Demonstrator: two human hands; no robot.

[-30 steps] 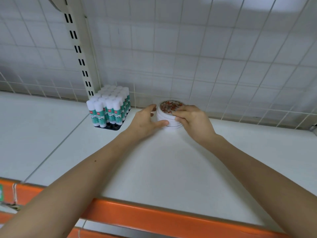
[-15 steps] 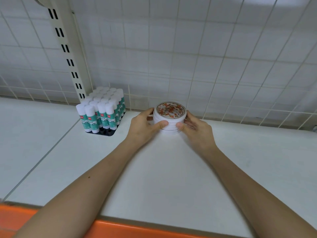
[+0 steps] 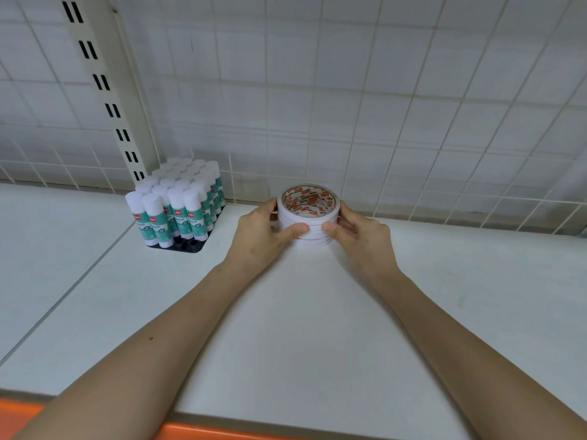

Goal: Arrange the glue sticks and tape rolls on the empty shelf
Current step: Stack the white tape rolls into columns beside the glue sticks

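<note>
A stack of white tape rolls [image 3: 307, 217] with orange-printed cores stands on the white shelf [image 3: 317, 312] near the back grid. My left hand [image 3: 265, 231] grips its left side and my right hand [image 3: 359, 233] grips its right side, thumbs on the front. To the left, a block of several green-and-white glue sticks [image 3: 178, 204] stands upright in a black tray by the shelf post.
A white wire grid wall [image 3: 381, 106] closes the back of the shelf. A slotted cream upright post [image 3: 108, 90] rises behind the glue sticks. An orange strip [image 3: 222, 433] runs along the shelf's front edge. A seam crosses the shelf at left.
Both hands have pushed the tape stack slightly further back toward the grid wall and squared their grip on it. The view has moved closer to the shelf.
</note>
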